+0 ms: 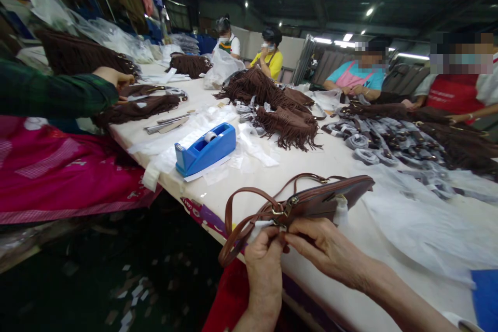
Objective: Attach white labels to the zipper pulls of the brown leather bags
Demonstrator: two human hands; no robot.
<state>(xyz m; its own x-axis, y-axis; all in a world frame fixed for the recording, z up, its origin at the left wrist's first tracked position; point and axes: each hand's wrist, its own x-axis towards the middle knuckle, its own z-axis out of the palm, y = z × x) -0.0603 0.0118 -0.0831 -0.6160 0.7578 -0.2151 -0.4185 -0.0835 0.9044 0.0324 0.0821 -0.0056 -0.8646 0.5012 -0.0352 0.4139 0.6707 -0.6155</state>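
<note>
Bag (321,201), long axis slanting rightward, left hand (265,259) and right hand (329,246) pinching strap hardware (281,227)

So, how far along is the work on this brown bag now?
White wrapping already hangs on the brown bag. In hand: left hand and right hand pinch at the strap end. Perhaps remaining: the metal fittings above them, which look bare; I cannot be sure.

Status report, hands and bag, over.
Left hand and right hand together at the brown bag's metal hardware. Bag on table, strap looped beside hands. Blue tape dispenser beyond, clear of both hands.
</note>
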